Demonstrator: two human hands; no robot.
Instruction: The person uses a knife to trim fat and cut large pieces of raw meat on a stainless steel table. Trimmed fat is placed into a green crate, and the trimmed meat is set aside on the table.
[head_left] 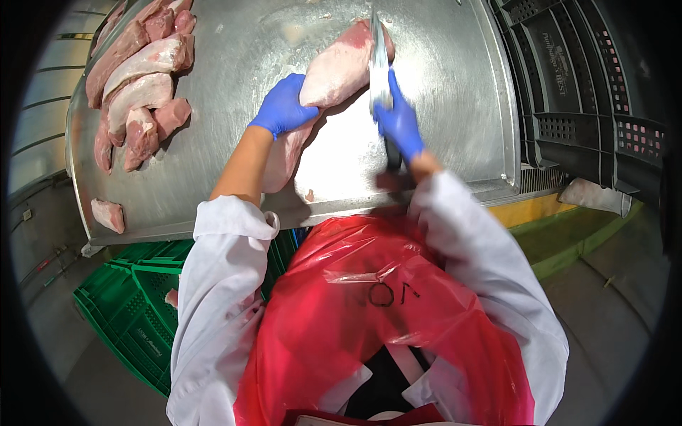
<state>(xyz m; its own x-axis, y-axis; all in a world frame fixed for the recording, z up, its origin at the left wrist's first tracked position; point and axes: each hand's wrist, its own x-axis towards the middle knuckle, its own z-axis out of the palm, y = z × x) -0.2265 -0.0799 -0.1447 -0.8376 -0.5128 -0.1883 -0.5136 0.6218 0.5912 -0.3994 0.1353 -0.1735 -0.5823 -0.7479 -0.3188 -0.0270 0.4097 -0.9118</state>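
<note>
A long pale pink piece of meat [335, 71] lies slantwise on the metal table [455, 85], its skin-like fatty side up and its far end redder. My left hand [285, 105], in a blue glove, grips it near the middle, thumb across the top. A narrower part of meat [285, 160] stretches from under that hand toward the table's near edge; whether it is joined to the larger part I cannot tell. My right hand [399, 126], gloved in blue and slightly blurred, is closed on a long knife [379, 64]. Its blade points away from me, over the meat's far right end.
Several cut meat strips [145, 92] are heaped at the table's far left. One small meat piece [108, 215] lies by the near left corner. Black crates [575, 92] stand along the right side. Green crates [142, 305] sit below the table's left front edge.
</note>
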